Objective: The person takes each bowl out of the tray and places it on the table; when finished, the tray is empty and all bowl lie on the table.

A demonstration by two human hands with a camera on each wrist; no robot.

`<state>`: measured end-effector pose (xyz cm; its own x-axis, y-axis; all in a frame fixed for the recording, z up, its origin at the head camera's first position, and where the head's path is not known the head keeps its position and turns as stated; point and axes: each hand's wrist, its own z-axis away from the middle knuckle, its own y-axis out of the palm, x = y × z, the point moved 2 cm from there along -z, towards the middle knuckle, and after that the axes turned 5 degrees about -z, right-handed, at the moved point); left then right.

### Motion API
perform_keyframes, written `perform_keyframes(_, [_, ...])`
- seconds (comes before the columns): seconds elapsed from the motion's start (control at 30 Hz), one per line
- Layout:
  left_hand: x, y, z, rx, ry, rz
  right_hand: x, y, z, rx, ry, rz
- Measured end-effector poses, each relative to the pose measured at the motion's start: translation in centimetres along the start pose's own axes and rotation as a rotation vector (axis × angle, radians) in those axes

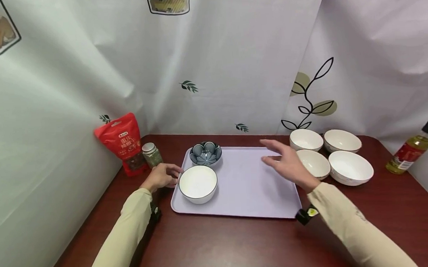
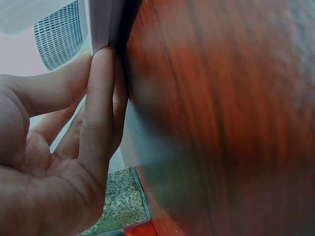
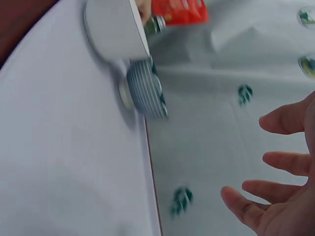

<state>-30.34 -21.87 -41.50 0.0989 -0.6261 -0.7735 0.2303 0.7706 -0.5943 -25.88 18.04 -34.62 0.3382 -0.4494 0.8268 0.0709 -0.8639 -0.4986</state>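
My left hand is at the left edge of a pale lilac tray, and in the left wrist view thumb and fingers pinch its rim. Just inside that edge a plain white bowl with a dark rim sits on the tray. Behind it stands a smaller blue-grey bowl with a petal pattern, striped outside in the right wrist view. Over the tray's right part hovers my right hand, its fingers spread and holding nothing.
Right of the tray several white bowls stand grouped, one nearest the oil bottle. A red pouch and a glass jar of green flakes stand at the left. Behind the brown table hangs a white patterned sheet.
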Motion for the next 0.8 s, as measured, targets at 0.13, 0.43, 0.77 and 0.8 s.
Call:
perform_keyframes(0.13, [0.0, 0.0, -0.1, -0.004, -0.002, -0.001, 0.8, 3.6, -1.2, 0.065, 0.001, -0.059])
perform_keyframes(0.43, [0.2, 0.0, -0.2, 0.005, 0.004, -0.009, 1.8, 10.8, -2.1, 0.272, 0.076, -0.204])
perform_keyframes(0.77, [0.2, 0.0, -0.1, 0.020, 0.020, 0.002, 1.1, 15.2, -1.6, 0.370, 0.252, -0.415])
perform_keyframes(0.8, [0.2, 0.0, -0.1, 0.020, 0.023, 0.005, 1.1, 15.5, -1.6, 0.367, 0.261, -0.425])
